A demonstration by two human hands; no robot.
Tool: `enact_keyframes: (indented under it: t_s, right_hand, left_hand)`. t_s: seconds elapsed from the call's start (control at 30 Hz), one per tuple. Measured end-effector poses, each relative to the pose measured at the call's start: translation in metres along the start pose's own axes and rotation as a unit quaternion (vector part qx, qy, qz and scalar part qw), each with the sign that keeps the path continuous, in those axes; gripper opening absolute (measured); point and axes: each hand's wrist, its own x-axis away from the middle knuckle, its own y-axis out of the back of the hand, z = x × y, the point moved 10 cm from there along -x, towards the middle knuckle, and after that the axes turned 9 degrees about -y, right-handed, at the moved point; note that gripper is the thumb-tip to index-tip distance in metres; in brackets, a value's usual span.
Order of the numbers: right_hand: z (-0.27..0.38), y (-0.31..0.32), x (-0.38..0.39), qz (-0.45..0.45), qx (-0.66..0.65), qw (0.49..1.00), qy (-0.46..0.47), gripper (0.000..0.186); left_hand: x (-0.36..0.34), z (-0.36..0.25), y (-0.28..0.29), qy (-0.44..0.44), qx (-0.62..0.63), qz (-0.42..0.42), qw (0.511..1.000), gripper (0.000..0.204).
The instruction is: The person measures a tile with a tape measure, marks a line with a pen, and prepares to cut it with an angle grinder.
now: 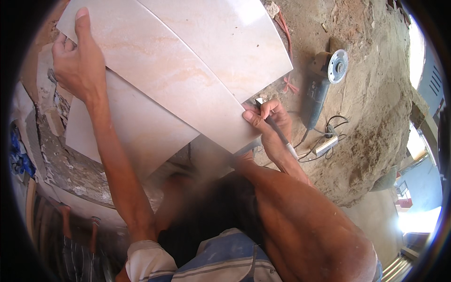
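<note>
A long cream marbled tile (164, 70) lies diagonally over another tile (131, 122), beside a third tile (235, 33) at the top. My left hand (80, 61) grips the long tile's left end, thumb on its face and fingers curled at the edge. My right hand (268, 120) grips the lower right corner of the long tile with the thumb on top, and also holds a slim dark tool (277, 131) with a pale end between its fingers. The tool's tip is at the tile edge. The undersides of the tiles are hidden.
An angle grinder (319, 89) lies on the sandy ground at the right, near a power strip (325, 147) with tangled cables. Red cords (284, 28) lie beyond the tiles. Broken pieces (51, 103) are at the left, and another person (82, 244) is at the lower left.
</note>
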Motion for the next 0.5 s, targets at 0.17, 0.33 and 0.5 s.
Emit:
enact_keyframes:
  t_s: [0.17,0.33,0.5]
  right_hand:
    - [0.005,-0.001,0.001,-0.002,0.01,1.0,-0.001,0.026]
    - [0.005,0.0,0.0,-0.004,0.012,1.0,0.0,0.027]
    - [0.003,0.0,-0.001,-0.006,0.032,0.999,-0.001,0.028]
  left_hand:
    - [0.001,0.003,-0.005,-0.003,-0.011,0.004,1.0,0.096]
    - [0.003,0.001,0.002,-0.01,-0.043,-0.022,0.999,0.093]
    - [-0.003,0.005,0.007,-0.016,-0.064,-0.018,0.998,0.094]
